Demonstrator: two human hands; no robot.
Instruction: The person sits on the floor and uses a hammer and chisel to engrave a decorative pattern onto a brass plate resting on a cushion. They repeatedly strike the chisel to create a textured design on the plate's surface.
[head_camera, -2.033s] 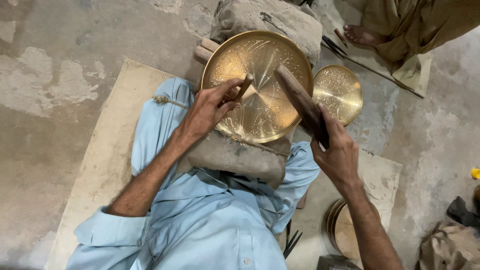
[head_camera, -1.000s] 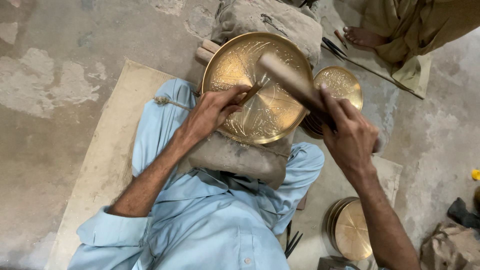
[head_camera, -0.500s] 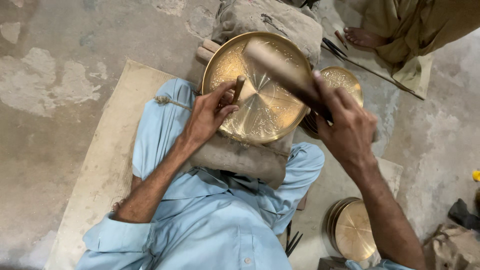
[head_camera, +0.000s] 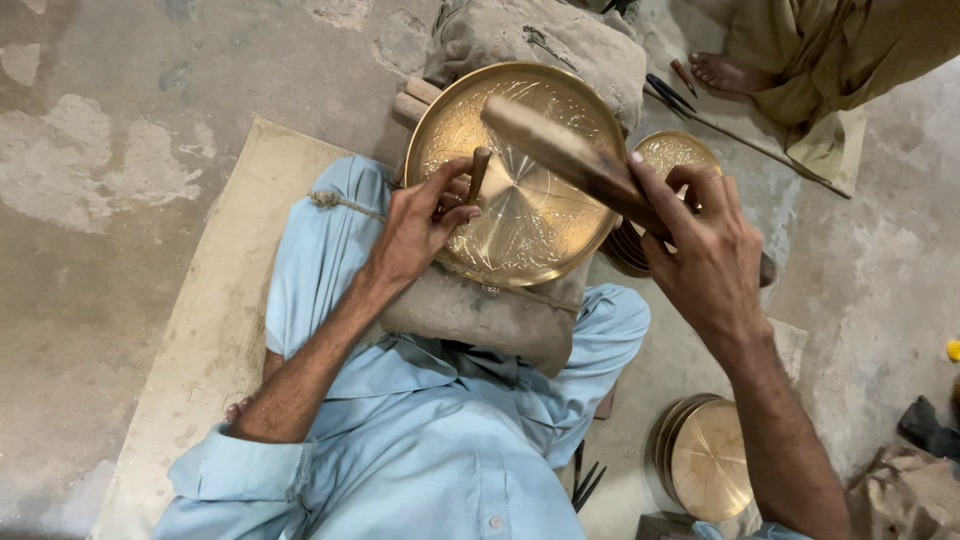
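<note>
Compared with the frame half a second earlier, the wooden mallet (head_camera: 570, 165) sits lower and nearer the centre of the large brass plate (head_camera: 530, 215); its head now overlaps the plate's upper middle, closer to the chisel (head_camera: 478, 175). Two seconds back it was held further right, off the plate centre. The left hand (head_camera: 420, 225) has not shifted.

The right hand (head_camera: 705, 250) is closed around the mallet handle, thumb along its top. The left hand pinches the short chisel between thumb and fingertips, holding it near upright against the plate, left of centre. The plate rests tilted on a grey padded block (head_camera: 480, 310) across the lap, in the upper middle of the frame.

The chisel tip is hidden by the fingers; contact with the plate cannot be confirmed. The mallet's butt end is hidden behind the right hand. A smaller brass plate (head_camera: 680, 155) is partly hidden behind the mallet and hand. The stacked brass discs (head_camera: 710, 460) at lower right are partly hidden by the forearm.
</note>
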